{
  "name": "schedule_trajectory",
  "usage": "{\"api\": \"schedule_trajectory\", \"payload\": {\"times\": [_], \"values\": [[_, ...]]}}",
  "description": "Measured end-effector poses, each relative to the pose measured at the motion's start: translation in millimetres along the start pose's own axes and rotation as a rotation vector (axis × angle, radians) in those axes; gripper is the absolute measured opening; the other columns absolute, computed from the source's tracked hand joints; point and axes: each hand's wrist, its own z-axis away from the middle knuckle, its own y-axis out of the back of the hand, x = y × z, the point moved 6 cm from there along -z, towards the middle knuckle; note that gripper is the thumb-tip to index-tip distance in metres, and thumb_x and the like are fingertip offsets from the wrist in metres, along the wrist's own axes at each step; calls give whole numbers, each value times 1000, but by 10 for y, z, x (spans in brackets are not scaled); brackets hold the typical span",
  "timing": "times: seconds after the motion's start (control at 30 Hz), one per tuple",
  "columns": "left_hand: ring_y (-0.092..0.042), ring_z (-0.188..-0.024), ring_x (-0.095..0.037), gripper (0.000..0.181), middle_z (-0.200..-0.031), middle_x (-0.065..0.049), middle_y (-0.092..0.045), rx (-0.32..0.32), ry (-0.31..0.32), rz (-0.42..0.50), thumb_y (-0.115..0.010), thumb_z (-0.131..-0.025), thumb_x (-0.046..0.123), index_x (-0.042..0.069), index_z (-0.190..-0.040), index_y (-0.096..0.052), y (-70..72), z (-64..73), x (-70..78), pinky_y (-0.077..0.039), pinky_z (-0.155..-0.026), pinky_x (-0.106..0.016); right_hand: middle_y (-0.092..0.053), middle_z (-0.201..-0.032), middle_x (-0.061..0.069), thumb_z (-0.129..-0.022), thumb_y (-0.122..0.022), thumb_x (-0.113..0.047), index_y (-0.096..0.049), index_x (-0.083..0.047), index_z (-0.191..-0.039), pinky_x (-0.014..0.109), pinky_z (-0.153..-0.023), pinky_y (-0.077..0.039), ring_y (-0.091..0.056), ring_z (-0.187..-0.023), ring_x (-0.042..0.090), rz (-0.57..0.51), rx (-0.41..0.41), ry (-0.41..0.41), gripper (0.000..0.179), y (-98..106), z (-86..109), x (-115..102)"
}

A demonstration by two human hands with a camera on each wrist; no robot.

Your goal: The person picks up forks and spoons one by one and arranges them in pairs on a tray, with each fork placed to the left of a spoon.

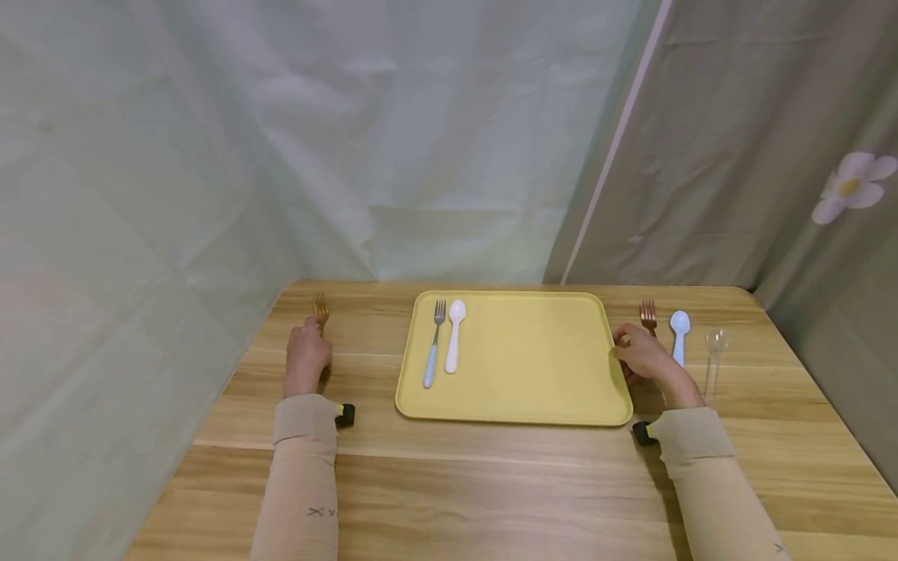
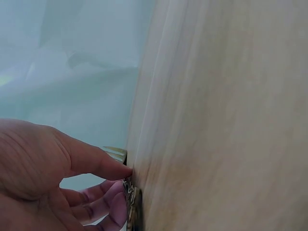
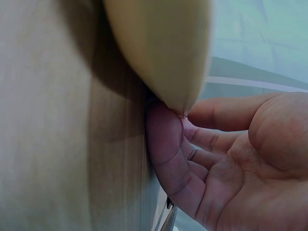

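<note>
On the left of the table my left hand (image 1: 307,354) pinches a gold fork (image 1: 320,305) lying with its tines toward the back edge. The left wrist view shows thumb and fingers about the fork's ornate handle (image 2: 132,209). My right hand (image 1: 644,354) grips the right rim of a yellow tray (image 1: 533,358). In the right wrist view, the thumb is at the rim and the curled fingers (image 3: 166,130) are beneath it. On the tray's left part lie a fork with a blue handle (image 1: 431,365) and a white spoon (image 1: 453,343), side by side.
Right of the tray lie a copper-coloured fork (image 1: 648,313), partly hidden by my right hand, a light blue spoon (image 1: 679,331) and a clear spoon (image 1: 714,351). Curtains (image 1: 456,156) hang behind the wooden table (image 1: 477,499) and at its sides.
</note>
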Motion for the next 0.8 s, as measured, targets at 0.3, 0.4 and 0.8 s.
{"api": "schedule_trajectory", "payload": {"times": [0.3,0.4,0.8], "values": [[-44,-128,-57,58,-139,-42,-47,-32,2,-14,-44,-93,-2,-5,-151,-46,-18,5,-35,-39,-108,-66,-58,-79,14,-103,-48,1,-43,12,-126,36,-50,-57,-62,-58,19,1,1,-3,26,-12,-10,8],[-42,-128,-56,57,-142,-41,-46,-46,6,-21,-44,-95,0,-5,-151,-46,-25,1,-38,-39,-107,-66,-59,-79,15,-103,-48,1,-43,12,-126,37,-50,-57,-62,-57,19,-3,0,-7,26,-7,-15,13],[-47,-124,-57,55,-143,-39,-48,-27,10,-55,-48,-96,2,-5,-151,-48,-6,-14,-34,-43,-104,-65,-59,-79,14,-103,-48,1,-42,13,-127,36,-51,-58,-62,-57,19,4,-3,-19,27,14,1,-8]]}}
